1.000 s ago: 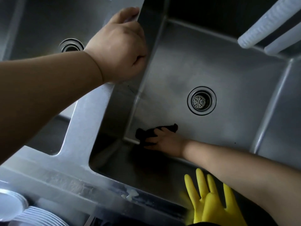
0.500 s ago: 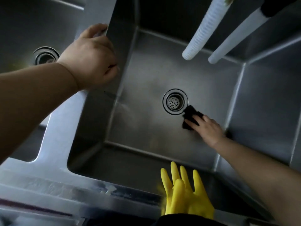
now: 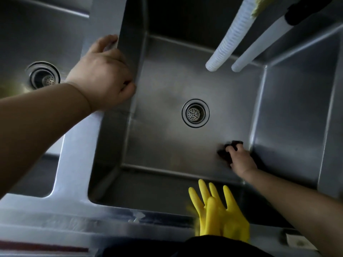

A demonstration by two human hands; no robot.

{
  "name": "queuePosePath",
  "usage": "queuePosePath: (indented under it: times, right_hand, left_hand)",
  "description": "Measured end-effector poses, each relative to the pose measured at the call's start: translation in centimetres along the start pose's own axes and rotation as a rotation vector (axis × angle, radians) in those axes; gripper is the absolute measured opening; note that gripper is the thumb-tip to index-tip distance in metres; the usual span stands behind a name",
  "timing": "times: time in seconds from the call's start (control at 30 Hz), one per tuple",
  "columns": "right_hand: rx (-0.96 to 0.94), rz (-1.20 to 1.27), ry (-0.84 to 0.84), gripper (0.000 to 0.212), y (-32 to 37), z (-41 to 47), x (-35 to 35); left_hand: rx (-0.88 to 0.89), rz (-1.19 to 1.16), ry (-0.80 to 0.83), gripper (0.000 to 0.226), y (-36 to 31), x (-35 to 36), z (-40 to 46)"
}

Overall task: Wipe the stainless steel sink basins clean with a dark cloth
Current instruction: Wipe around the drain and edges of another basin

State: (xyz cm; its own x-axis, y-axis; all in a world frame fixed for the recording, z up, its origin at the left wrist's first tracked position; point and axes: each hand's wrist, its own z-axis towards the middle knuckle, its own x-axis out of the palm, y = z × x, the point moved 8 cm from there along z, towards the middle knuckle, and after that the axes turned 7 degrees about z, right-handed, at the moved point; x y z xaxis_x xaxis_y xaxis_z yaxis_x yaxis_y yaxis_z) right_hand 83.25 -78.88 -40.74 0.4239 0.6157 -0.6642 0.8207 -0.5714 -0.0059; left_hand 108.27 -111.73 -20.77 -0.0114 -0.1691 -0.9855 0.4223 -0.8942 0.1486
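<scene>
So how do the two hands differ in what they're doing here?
The left hand holds the divider between the basins, up at rim level; the right hand reaches down to the basin floor. The left hand holds no cloth; the right hand grips the dark cloth near the right wall. Both are bare, while the yellow gloves hang over the front edge.

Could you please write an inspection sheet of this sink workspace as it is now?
Surface: right basin, steel, dull film on floor; drain strainer in place.
Job's things: dark cloth on the floor near the right wall.
Clutter: yellow rubber gloves on the front rim.
Grippers: right hand presses the cloth; left hand grips the divider.
Cables: none; two white hoses hang in.
Surroundings: left basin with its own drain.
</scene>
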Motion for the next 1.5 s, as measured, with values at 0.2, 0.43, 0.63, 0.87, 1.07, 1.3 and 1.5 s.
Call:
queuePosePath:
  times: [0.2, 0.43, 0.63, 0.87, 1.07, 1.3, 1.5]
  right_hand:
    - [0.041, 0.151, 0.132, 0.036, 3.1, -0.3, 1.1]
    - [-0.075, 0.527, 0.069, 0.024, 16.4, 0.9, 0.5]
    - [0.057, 0.895, -0.047, 0.027, 21.7, 3.8, -2.9]
    - [-0.158, 0.575, -0.224, 0.064, 27.0, 6.8, -5.6]
    - [-0.417, 0.162, -0.236, 0.059, 28.4, 5.2, -3.7]
    - [-0.759, -0.106, -0.05, 0.052, 28.1, 1.7, -0.9]
    - [-0.91, -0.229, 0.083, 0.044, 28.5, -0.6, 2.2]
  left_hand:
    - [0.015, -0.021, -0.011, 0.039, 0.3, 0.4, -0.1]
    - [0.034, -0.058, -0.012, 0.038, 0.5, 0.6, -0.1]
    - [0.04, -0.088, 0.002, 0.035, 0.5, 0.6, -0.3]
    - [0.03, -0.115, -0.02, 0.033, 0.7, 0.6, 0.0]
    - [0.023, -0.135, -0.023, 0.032, 0.9, 0.9, -0.1]
    - [0.012, -0.139, -0.023, 0.029, 1.0, 0.5, 0.1]
    - [0.007, -0.132, -0.019, 0.028, 1.0, 0.6, 0.2]
